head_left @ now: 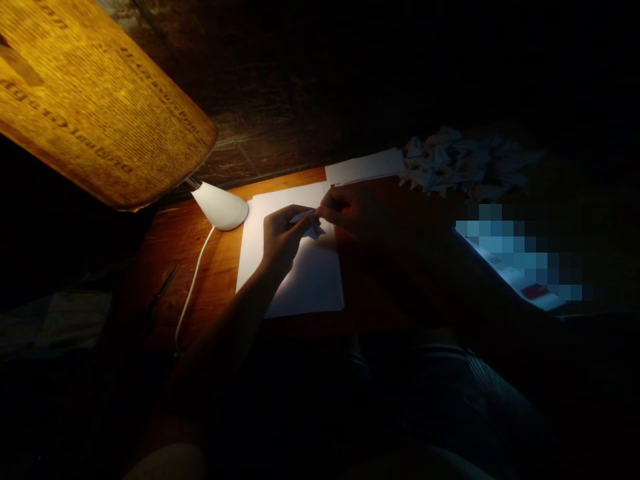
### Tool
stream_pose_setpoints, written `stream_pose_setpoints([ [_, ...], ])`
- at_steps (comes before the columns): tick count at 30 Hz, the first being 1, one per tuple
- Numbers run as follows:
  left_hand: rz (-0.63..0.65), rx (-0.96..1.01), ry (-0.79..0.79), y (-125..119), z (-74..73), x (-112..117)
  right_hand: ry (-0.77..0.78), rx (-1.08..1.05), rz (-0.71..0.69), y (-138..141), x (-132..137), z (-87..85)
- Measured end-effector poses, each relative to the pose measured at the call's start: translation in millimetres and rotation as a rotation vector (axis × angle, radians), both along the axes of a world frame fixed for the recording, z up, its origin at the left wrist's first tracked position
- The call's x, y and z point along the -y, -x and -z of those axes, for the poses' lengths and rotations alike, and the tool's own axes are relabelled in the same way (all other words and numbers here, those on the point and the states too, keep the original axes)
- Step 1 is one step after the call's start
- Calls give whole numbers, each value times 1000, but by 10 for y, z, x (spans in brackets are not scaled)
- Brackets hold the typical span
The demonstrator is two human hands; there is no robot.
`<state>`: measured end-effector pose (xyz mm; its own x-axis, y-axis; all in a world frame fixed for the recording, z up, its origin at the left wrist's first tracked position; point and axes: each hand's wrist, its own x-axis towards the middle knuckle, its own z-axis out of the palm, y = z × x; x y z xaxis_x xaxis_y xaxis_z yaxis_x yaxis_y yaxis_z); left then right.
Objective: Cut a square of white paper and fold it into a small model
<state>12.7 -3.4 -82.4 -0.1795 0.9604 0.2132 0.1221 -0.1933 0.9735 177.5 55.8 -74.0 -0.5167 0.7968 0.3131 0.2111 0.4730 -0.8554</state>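
My left hand (281,235) and my right hand (350,210) meet over a white sheet of paper (305,280) on a wooden table (210,260). Both pinch a small folded piece of white paper (309,221) between their fingertips. The left hand grips it from the left, the right from the right. The piece is held just above the sheet. My forearms are in deep shadow.
A white lamp base (220,205) with a cord (193,287) stands left of the sheet, under a newspaper-covered shade (95,100). Scissors (160,293) lie at the left. Several folded paper pieces (460,163) are piled at the back right, beside more sheets (365,167). A lit screen (515,267) lies right.
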Motion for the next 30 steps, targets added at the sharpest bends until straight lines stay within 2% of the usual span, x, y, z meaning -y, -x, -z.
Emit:
stream_pose_setpoints([
  [6, -45, -2, -9, -9, -22, -1, 105, -66, 35, 0, -17, -19],
  [20, -28, -287, -162, 2, -59, 38, -131, 49, 33, -71, 62, -81],
  [30, -5, -278, -129, -7, -67, 21, -181, 129, 90, -67, 89, -115],
])
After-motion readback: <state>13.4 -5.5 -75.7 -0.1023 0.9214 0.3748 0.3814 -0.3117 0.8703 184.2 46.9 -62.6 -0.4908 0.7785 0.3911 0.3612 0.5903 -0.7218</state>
